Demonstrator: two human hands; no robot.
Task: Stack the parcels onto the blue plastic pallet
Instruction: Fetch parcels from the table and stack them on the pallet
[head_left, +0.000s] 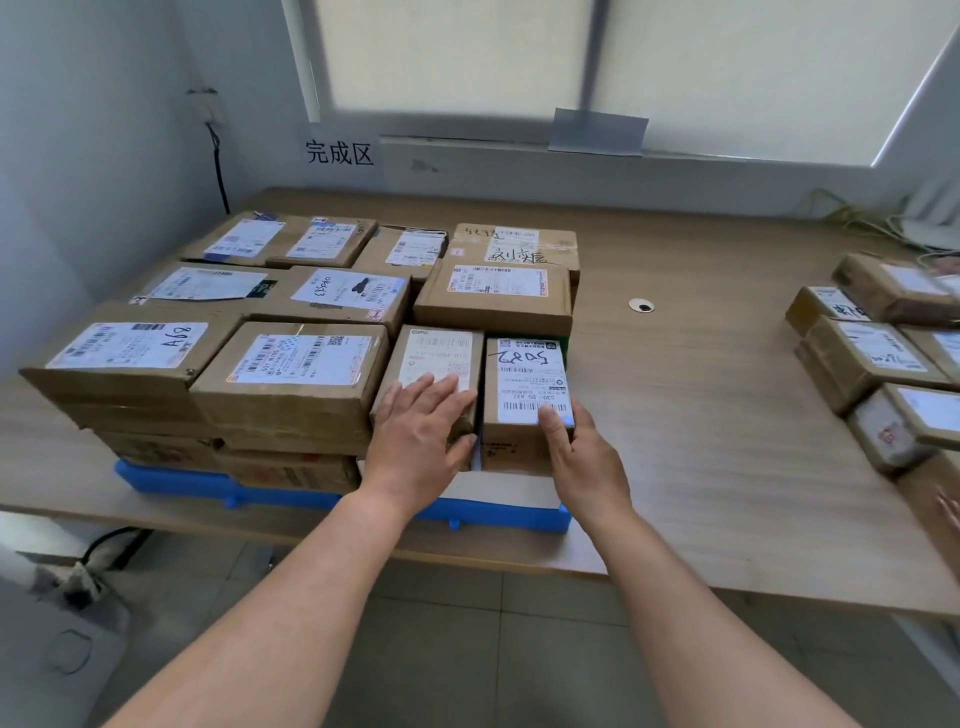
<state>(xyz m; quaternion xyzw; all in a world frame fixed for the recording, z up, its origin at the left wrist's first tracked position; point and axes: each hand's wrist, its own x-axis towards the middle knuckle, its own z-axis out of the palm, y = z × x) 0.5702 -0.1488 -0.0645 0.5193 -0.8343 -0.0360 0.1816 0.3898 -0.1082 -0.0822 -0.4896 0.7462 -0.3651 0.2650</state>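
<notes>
Pressing flat-fingered, left hand (415, 436) tops one parcel (436, 353); right hand (582, 460) grips neighbouring parcel (527, 374).

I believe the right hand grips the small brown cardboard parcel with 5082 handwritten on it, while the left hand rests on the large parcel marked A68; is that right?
Not quite. The head view shows the left hand resting on the small brown cardboard parcel beside the 5082 parcel, not the A68 parcel. The right hand does grip the 5082 parcel.

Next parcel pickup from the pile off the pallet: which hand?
Right hand, gripping the 5082 parcel: loose parcels lie on its side; left hand rests farther off, flat on a stacked parcel.
</notes>
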